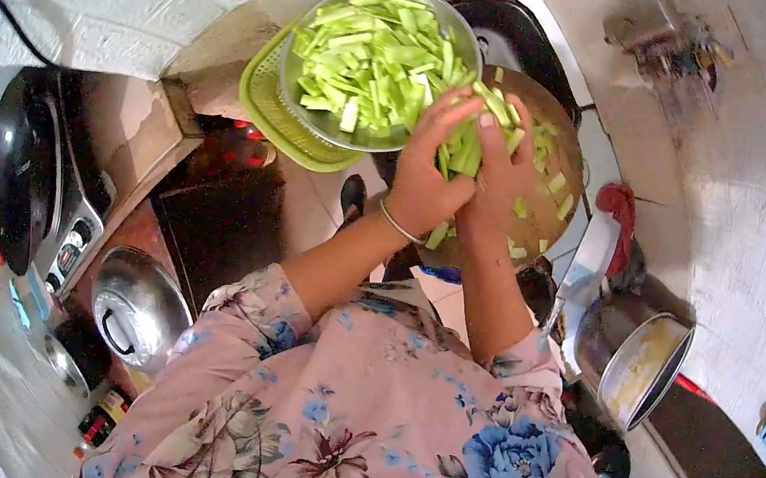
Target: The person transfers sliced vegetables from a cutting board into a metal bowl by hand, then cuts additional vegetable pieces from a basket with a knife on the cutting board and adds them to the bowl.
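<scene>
Both engaged: left hand (pixel 426 175), right hand (pixel 498 189) | fingers half-curled, pressed together | clasping cut green pieces (pixel 465 148)

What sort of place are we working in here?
Probably a home kitchen: there's a metal bowl heaped with cut green vegetables, a round chopping board scattered with more pieces, and a domed metal lid with a black handle.
</scene>
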A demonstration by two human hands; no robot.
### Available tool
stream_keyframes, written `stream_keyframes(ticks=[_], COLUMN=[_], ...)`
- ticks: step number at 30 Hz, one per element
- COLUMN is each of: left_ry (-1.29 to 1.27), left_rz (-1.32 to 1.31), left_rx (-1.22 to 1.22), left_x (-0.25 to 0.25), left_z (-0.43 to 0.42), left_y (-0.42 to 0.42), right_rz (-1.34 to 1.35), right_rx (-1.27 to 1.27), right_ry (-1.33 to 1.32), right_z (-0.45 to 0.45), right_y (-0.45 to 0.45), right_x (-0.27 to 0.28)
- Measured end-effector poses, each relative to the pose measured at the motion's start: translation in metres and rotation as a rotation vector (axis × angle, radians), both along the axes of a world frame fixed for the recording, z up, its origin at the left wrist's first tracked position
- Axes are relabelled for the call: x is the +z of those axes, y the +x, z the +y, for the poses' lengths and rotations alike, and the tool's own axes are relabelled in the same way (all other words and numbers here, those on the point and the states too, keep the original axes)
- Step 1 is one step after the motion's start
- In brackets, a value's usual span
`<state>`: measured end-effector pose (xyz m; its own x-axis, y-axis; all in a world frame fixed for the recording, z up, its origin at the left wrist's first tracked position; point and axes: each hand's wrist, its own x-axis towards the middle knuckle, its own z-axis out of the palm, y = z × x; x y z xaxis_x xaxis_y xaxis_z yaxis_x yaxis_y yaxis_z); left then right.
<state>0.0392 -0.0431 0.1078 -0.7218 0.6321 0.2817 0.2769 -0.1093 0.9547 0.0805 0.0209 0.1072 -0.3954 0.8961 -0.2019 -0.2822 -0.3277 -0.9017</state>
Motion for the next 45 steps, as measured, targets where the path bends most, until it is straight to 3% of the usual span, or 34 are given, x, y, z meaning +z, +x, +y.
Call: stream_keyframes(ticks=[2, 3, 8, 10, 14, 16, 18, 22, 26, 28, 32, 34, 35, 36, 38, 39, 41, 45], left_ry=[-0.036, -0.007, -0.025, -0.16, -0.256, -0.297, -0.349, -0.321, -0.226, -0.229, -0.307, -0.234, -0.224, -0.18, -0.137, -0.134, -0.058, -0.306], left_rz=[0.079, 0.039, 0.034, 0.144, 0.243, 0.234, 0.207, 0.189, 0.088, 0.103, 0.332, 0.425, 0.427, 0.416, 0.356, 0.306, 0.184, 0.201], left_rx=[0.14, 0.186, 0.266, 0.292, 0.321, 0.33, 0.278, 0.231, 0.23, 0.236, 0.277, 0.259, 0.258, 0.198, 0.03, -0.08, -0.272, -0.363], left_x=[-0.001, -0.003, -0.026, -0.04, -0.061, -0.061, -0.061, -0.064, -0.074, -0.057, -0.025, -0.005, 0.008, 0.009, 0.007, 0.005, -0.024, -0.082], left_z=[-0.004, -0.005, -0.014, -0.019, -0.03, -0.037, -0.043, -0.047, -0.048, -0.052, -0.048, -0.04, -0.034, -0.03, -0.029, -0.031, -0.033, -0.046], left_y=[-0.023, -0.034, -0.086, -0.101, -0.126, -0.137, -0.148, -0.163, -0.174, -0.168, -0.144, -0.115, -0.094, -0.075, -0.035, -0.016, 0.013, 0.033], right_rz=[-0.081, 0.018, 0.033, -0.137, -0.422, -0.479, -0.802, -0.772, -0.724, -0.743, -0.87, -0.755, -0.781, -0.783, -0.976, -0.98, -0.856, -0.919], right_rx=[0.11, 0.154, 0.312, 0.389, 0.522, 0.603, 0.933, 1.13, 1.028, 0.819, 0.689, 0.649, 0.662, 0.651, 0.758, 0.749, 0.822, 1.09], right_ry=[0.139, 0.111, 0.227, 0.642, 0.944, 0.996, 1.005, 1.044, 1.002, 0.674, 0.562, 1.231, 1.054, 1.043, 1.376, 1.367, 1.294, 1.426], right_z=[-0.001, -0.001, 0.015, 0.028, 0.05, 0.067, 0.079, 0.094, 0.118, 0.136, 0.182, 0.191, 0.173, 0.159, 0.137, 0.125, 0.101, 0.082], right_y=[-0.027, -0.042, -0.106, -0.119, -0.127, -0.136, -0.141, -0.141, -0.11, -0.081, -0.042, -0.033, -0.036, -0.036, -0.031, -0.021, 0.005, 0.054], right_x=[0.006, 0.0, -0.042, -0.059, -0.057, -0.067, -0.056, -0.037, -0.017, -0.025, -0.117, -0.151, -0.146, -0.146, -0.145, -0.142, -0.133, -0.11])
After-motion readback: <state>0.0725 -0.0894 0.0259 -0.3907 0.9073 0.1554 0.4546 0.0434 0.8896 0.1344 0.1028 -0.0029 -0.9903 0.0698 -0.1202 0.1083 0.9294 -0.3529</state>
